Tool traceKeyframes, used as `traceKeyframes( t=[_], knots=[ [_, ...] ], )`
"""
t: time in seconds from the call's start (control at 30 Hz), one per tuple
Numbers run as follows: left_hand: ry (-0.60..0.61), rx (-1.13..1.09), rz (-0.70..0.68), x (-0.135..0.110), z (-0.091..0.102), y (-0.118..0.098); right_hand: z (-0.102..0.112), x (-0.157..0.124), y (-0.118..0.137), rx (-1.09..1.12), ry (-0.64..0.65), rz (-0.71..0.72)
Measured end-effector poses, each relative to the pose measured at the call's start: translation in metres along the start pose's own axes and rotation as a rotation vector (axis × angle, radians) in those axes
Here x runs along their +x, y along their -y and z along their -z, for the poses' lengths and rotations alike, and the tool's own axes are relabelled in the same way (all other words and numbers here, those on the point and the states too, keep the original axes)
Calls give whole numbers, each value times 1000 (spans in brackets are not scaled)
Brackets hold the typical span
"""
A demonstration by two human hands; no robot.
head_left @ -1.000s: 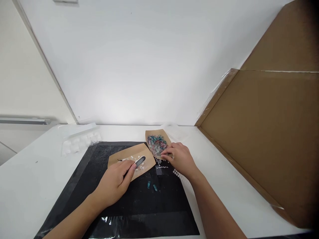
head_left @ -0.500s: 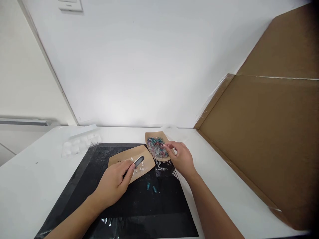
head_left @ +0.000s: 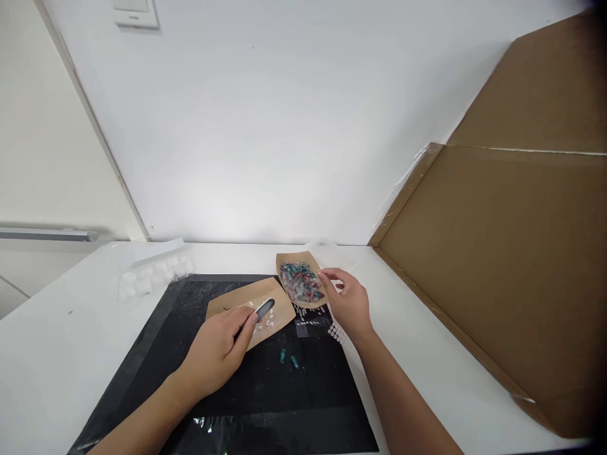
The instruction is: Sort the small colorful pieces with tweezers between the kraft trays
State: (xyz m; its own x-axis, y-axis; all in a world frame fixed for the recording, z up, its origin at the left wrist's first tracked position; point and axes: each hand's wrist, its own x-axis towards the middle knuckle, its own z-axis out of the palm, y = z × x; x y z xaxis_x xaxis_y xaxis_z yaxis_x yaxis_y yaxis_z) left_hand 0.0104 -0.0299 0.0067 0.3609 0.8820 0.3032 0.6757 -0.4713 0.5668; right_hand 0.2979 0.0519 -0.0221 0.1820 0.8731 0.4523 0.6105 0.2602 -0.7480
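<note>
My left hand (head_left: 220, 347) is closed round a small dark elongated oval object with a pale rim (head_left: 265, 308), its end sticking out past thumb and forefinger. Underneath lies a brown paper tray (head_left: 286, 309) with small white bits in it. My right hand (head_left: 348, 300) is at the right edge of a second brown paper tray (head_left: 313, 258), thumb and forefinger drawn together; whatever they pinch is too small to make out. That tray holds a heap of small teal, reddish and clear capsule-like pieces (head_left: 301, 283). Two teal pieces (head_left: 288, 358) lie on the black mat (head_left: 265, 398).
White strips on a dark sheet (head_left: 310, 319) lie below the second tray, beside a sheet of round white dots (head_left: 337, 333). A clear plastic pack with white contents (head_left: 154, 273) sits at the back left. A cardboard panel (head_left: 497, 253) stands on the right, a white wall behind.
My right hand has drawn back slightly to the right, from over the coloured pieces to the tray's edge. My left hand stays in place with the dark oval object.
</note>
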Motion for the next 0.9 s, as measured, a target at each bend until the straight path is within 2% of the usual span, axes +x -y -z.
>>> traceKeyframes(
  t=[0.07, 0.2, 0.37, 0.6, 0.9],
  knots=[
    [9, 6, 2, 0, 0, 0, 0, 1, 2, 82, 42, -4],
    [8, 11, -7, 0, -1, 0, 0, 0, 11, 396, 156, -59],
    [-8, 22, -19, 0, -2, 2, -1, -6, 27, 645, 187, -146],
    [12, 38, 3, -2, -4, 4, -3, -16, 45, 851, 252, -210],
    [24, 30, 13, 0, -4, 5, 9, -27, 64, 1039, 408, -203]
  ],
)
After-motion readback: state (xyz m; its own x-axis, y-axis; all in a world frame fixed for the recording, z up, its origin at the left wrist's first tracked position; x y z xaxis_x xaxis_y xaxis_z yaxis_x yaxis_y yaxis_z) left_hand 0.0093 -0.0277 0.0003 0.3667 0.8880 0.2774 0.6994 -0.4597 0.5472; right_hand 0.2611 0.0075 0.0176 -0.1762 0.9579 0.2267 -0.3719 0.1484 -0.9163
